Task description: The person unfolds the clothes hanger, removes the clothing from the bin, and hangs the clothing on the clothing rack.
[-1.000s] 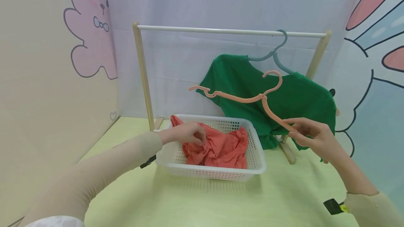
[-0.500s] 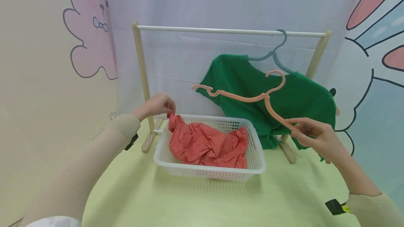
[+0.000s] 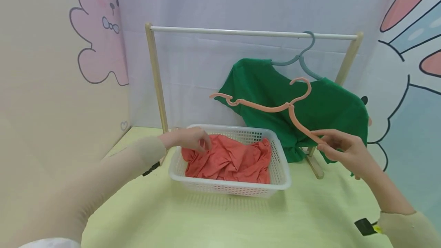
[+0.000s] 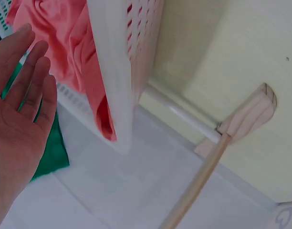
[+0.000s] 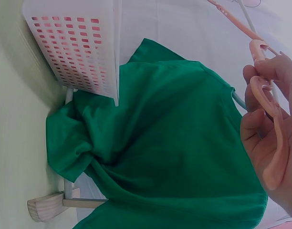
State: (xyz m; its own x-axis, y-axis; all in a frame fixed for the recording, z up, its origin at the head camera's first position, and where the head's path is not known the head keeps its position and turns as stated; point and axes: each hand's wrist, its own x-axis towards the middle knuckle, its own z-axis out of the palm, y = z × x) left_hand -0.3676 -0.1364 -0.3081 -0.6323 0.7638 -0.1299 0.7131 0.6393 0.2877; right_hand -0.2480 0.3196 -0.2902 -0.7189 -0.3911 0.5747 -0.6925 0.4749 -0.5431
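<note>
A crumpled coral-red garment (image 3: 234, 160) lies in a white plastic basket (image 3: 227, 185). Over its left part hovers my left hand (image 3: 191, 139); in the left wrist view the fingers (image 4: 29, 88) are loosely extended, holding nothing. One end of the garment, with a cuff-like opening (image 4: 104, 121), lies along the basket wall. My right hand (image 3: 348, 150) grips one arm end of a peach-coloured hanger (image 3: 262, 107), whose hook points up. The right wrist view shows the fingers curled round the hanger (image 5: 279, 148) near its notched end.
Behind the basket stands a rack with wooden legs and a white rail (image 3: 220, 31). A green shirt (image 3: 330, 104) hangs at its right on a grey-blue hanger (image 3: 287, 63). The pale yellow tabletop (image 3: 220, 221) extends in front; printed curtains close off the sides.
My left hand first pulled a corner of the red garment to the basket's back left, then let go and came back right over it. The right hand and hanger barely moved.
</note>
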